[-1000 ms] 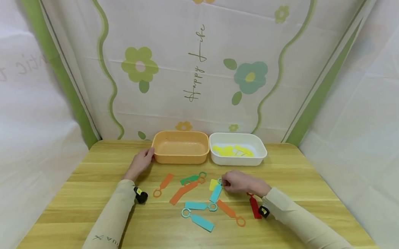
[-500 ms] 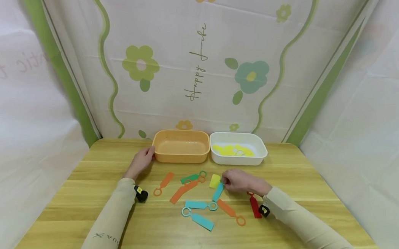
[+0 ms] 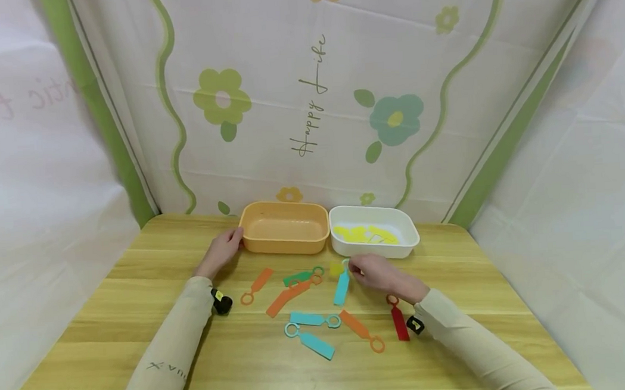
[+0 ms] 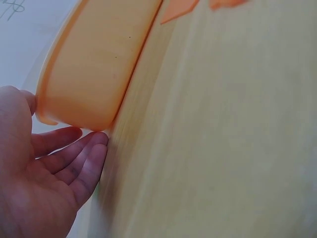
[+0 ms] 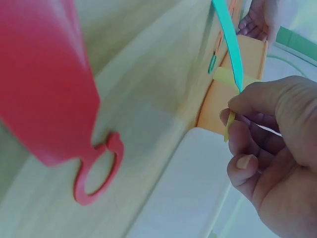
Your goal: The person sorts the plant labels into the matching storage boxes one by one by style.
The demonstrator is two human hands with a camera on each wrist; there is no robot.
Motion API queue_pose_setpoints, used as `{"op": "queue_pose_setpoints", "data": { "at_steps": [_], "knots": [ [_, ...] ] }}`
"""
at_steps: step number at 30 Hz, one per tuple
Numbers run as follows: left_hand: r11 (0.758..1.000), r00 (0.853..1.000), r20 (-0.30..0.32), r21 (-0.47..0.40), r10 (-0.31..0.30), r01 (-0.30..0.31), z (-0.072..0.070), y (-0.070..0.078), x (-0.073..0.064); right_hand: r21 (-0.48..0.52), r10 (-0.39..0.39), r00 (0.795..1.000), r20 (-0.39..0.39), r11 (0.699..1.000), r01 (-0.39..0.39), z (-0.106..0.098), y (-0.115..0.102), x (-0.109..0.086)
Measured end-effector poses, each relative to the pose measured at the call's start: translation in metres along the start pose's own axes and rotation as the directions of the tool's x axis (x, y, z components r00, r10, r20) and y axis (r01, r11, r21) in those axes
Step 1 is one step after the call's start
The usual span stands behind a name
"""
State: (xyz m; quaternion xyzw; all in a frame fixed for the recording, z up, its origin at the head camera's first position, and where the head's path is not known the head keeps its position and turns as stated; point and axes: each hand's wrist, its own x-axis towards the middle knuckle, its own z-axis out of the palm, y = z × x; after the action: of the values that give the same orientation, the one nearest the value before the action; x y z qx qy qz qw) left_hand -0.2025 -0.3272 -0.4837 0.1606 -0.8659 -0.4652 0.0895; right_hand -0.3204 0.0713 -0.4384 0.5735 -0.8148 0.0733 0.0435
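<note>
Pale cloth printed with flowers hangs behind a wood-grain tabletop, where flat tags with ring ends lie scattered in front of an orange bin and a white bin. Thumb and forefinger of the right hand pinch a blue tag and a yellow tag together near their rings, the pair seemingly raised just in front of the white bin, its body part slanting away from the fingers. Seen nearly edge-on from the right wrist, the blue strip keeps its line, so it is probably thin, light plastic, springy rather than limp and hardly fragile. Its face looks smooth and may slip a little; the ring or the narrow neck should give the surest hold, and lifting a flat one such as the red tag likely calls for a fingertip at that end. On the left hand, the fingers are loosely bent and rest against the end of the orange bin, which looks rigid and easily nudged, best steadied by wall or rim.
</note>
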Motion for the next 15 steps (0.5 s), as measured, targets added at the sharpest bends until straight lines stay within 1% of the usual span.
{"op": "queue_pose_setpoints", "data": {
  "at_steps": [3,7,12,15],
  "knots": [
    [1.000,1.000,0.000,0.008,0.000,0.000,0.000,0.000,0.000,-0.068,-0.024,0.997,-0.072,0.998,0.019,-0.002,0.001,0.000],
    [1.000,1.000,-0.006,0.010,0.005,-0.005,0.001,0.000,0.001,-0.171,-0.063,0.986,-0.156,0.985,0.036,-0.005,0.002,0.001],
    [1.000,1.000,-0.007,0.008,0.002,-0.002,0.000,0.000,0.001,-0.304,-0.105,0.969,-0.224,0.952,0.033,-0.012,0.000,0.001],
    [1.000,1.000,-0.009,0.012,0.001,0.000,0.000,0.000,0.000,-0.379,-0.136,0.954,-0.269,0.925,0.025,-0.018,-0.004,0.001]
  ]
}}
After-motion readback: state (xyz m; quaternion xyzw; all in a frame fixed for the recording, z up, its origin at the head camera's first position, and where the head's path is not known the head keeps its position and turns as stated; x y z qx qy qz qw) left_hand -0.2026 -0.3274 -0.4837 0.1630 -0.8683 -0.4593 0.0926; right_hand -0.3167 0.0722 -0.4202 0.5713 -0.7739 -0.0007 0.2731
